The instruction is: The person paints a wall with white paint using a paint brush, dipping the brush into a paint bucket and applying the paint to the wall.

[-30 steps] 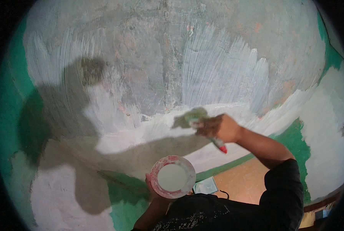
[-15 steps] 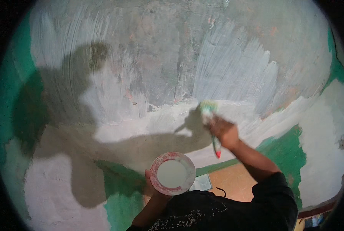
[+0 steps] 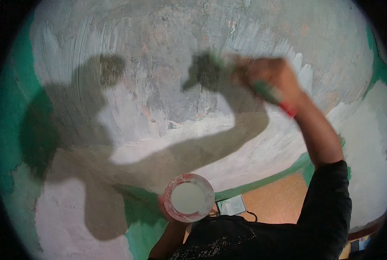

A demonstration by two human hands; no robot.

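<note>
My right hand [image 3: 273,78] grips a paintbrush [image 3: 266,90] with a green handle and a red end, raised high near the wall [image 3: 176,97]. Motion smears the bristles, so I cannot tell whether they touch the surface. At chest height, a red bowl [image 3: 168,193] smeared with white sits in my left hand [image 3: 167,213], whose fingers wrap its left side and are mostly hidden below it. Whitish paint [image 3: 188,197] lies inside the bowl. Streaky pale strokes cover parts of the grey wall, with a whiter band lower down.
Green painted patches [image 3: 143,206] show on the lower wall and at both sides. Below, near my body, a pale flat rectangular object [image 3: 232,205] lies by the orange-brown floor [image 3: 271,199]. My shadow falls across the wall's left and middle.
My right hand has swung the paintbrush up the wall from the white band, and its shadow has risen too. The bowl has shifted slightly left and down in view.
</note>
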